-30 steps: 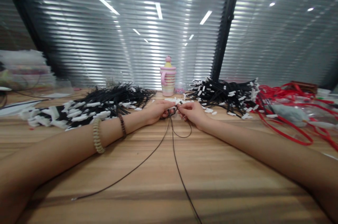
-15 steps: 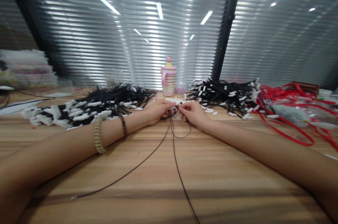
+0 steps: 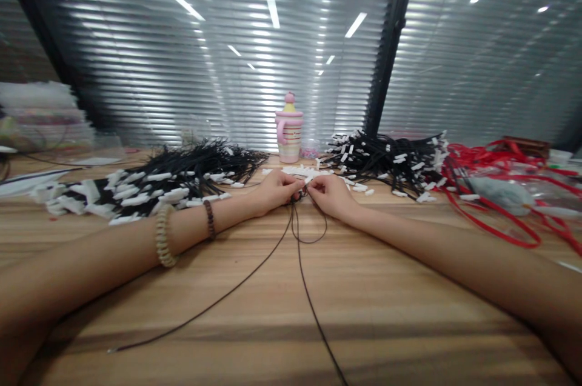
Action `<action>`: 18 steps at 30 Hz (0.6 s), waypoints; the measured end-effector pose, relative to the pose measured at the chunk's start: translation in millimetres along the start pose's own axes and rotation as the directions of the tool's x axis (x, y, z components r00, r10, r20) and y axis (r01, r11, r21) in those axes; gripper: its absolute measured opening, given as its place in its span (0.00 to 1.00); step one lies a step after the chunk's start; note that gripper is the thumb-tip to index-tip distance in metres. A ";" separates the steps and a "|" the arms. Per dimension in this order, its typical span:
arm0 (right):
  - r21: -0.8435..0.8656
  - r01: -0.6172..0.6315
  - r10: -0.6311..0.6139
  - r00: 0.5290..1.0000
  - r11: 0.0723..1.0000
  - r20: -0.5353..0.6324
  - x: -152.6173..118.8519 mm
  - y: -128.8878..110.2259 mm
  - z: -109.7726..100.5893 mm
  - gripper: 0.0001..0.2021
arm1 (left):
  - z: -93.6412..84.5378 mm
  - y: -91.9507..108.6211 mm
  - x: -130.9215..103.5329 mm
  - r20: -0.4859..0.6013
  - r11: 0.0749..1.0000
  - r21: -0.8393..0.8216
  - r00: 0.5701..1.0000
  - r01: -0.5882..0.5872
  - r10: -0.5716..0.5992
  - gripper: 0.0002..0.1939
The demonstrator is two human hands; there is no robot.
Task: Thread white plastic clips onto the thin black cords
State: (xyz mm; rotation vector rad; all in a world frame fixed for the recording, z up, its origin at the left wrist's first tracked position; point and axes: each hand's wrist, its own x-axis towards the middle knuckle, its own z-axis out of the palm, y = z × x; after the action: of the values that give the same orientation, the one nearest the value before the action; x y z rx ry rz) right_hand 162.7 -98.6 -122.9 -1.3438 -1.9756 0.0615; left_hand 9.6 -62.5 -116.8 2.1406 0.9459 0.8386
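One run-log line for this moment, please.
left hand: holding dark cord | right hand: pinching same cord | pink-lidded cup: upright beyond hands | red straps: at right

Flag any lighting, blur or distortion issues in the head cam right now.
Head view: bright streaks of glare across the slatted blinds; soft shadow on the table beside the left forearm; wide-angle stretch towards the edges; far-left containers smeared; dark cord between left hand and right hand too small and soft to trace.
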 end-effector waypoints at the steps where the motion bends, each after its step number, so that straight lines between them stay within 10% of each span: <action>1: -0.003 -0.008 0.008 1.000 1.000 -0.001 -0.3 0.0 -0.1 0.11 | -0.6 1.3 -0.7 0.007 0.999 0.034 1.000 -0.024 0.024 0.19; 10: 0.001 -0.035 0.035 0.999 0.999 0.004 -0.9 1.7 -0.4 0.09 | -3.1 7.8 -2.1 0.069 0.977 0.184 0.993 -0.106 0.095 0.19; 18: 0.081 -0.094 0.100 0.993 0.992 -0.068 7.6 4.9 8.7 0.10 | 6.3 -4.9 9.8 -0.099 0.954 -0.284 0.987 0.096 -0.128 0.13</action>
State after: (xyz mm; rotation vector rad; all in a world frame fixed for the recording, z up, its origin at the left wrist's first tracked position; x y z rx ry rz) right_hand 160.1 -87.1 -127.2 -1.3722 -1.8294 0.1324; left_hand 17.7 -54.0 -121.3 1.7972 0.9373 0.9854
